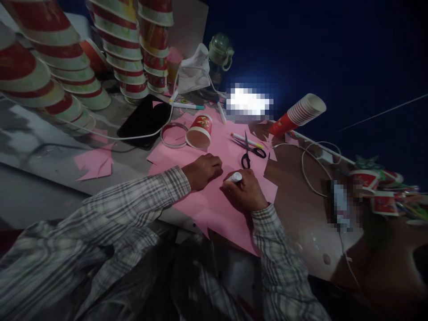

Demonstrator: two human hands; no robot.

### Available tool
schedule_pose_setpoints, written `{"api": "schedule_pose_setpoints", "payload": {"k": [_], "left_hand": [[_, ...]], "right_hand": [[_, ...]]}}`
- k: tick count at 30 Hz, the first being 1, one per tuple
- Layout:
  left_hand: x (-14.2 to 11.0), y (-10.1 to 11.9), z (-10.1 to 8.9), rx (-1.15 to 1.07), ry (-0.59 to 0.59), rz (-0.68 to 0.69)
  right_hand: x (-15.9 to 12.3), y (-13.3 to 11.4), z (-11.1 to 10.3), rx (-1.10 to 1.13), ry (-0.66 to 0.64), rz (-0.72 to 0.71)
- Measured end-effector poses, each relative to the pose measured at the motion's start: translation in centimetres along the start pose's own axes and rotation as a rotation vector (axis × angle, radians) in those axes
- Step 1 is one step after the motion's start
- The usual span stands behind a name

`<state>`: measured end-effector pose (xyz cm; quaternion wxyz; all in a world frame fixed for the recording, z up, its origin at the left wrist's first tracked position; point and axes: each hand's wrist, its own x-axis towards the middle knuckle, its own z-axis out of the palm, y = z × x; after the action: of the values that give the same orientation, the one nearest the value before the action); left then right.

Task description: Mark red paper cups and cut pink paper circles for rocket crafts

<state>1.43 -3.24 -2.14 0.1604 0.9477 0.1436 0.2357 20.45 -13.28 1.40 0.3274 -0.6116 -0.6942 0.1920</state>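
Observation:
My right hand is closed around a white marker, its blunt end pointing up and its tip hidden. Under it lies a large pink paper sheet. To the left, my left hand rests on the same paper with its fingers bent and apart, holding nothing that I can see. Just beyond my right hand are black-handled scissors with spread blades, beside a marker with a yellow end. A red and white paper cup lies on its side past my left hand, touching a tape roll.
Tall stacks of paper cups stand at the left. A dark phone-like slab, a cable and pink scraps lie nearby. At the far right edge leans another cup stack. Decorated cups sit at right.

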Motion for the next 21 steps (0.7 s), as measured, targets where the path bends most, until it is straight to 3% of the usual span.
{"api": "schedule_pose_setpoints", "payload": {"k": [5,8,14,21], "left_hand": [[0.0,-0.2,0.2,-0.047,0.035,0.02],[0.1,0.0,0.0,-0.131,0.114,-0.02],[0.2,0.6,-1.6,-0.42,0.299,-0.125],[0.4,1.4,-1.9,-0.587,0.255,-0.195]], "right_hand": [[-0.6,2.0,-1.0,0.6,0.235,0.238],[-0.3,3.0,-0.8,0.833,0.245,0.314],[0.0,2.3,-0.5,0.905,0.233,0.277],[-0.5,0.9,0.3,0.861,0.167,0.243]]}}
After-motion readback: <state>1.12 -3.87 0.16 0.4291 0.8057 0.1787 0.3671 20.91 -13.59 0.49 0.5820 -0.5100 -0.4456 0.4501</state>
